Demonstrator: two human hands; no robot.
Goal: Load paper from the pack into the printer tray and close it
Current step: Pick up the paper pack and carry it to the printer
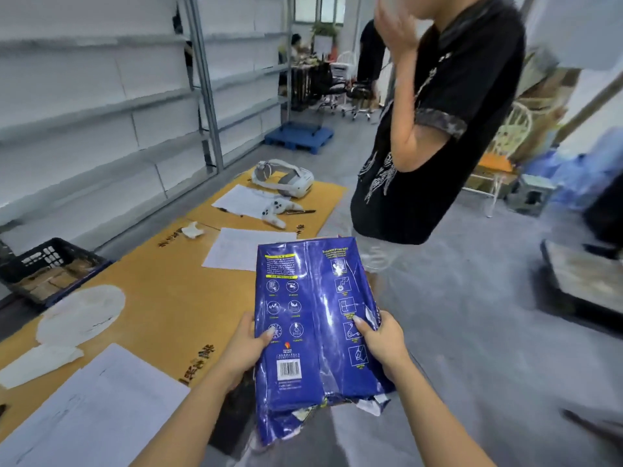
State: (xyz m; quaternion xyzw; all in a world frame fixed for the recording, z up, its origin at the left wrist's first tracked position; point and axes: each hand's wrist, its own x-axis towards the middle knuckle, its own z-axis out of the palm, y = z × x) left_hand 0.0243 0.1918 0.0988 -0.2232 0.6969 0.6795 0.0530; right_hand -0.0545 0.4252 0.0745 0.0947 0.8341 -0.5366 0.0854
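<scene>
A blue glossy paper pack (312, 318) with white icons and a barcode is held flat in front of me, above the right edge of the table. Its near end is torn open, with ragged wrapper flaps hanging down. My left hand (241, 350) grips the pack's left edge, thumb on top. My right hand (382, 342) grips its right edge, thumb on top as well. No printer or tray shows in this view.
A long orange-brown table (161, 298) runs along my left, carrying loose paper sheets (247, 247), a white headset (286, 178), a controller (278, 210) and tissues. A black crate (47, 267) stands at its left. A person in a black shirt (448, 129) stands close ahead. Metal shelving (205, 82) lines the left wall.
</scene>
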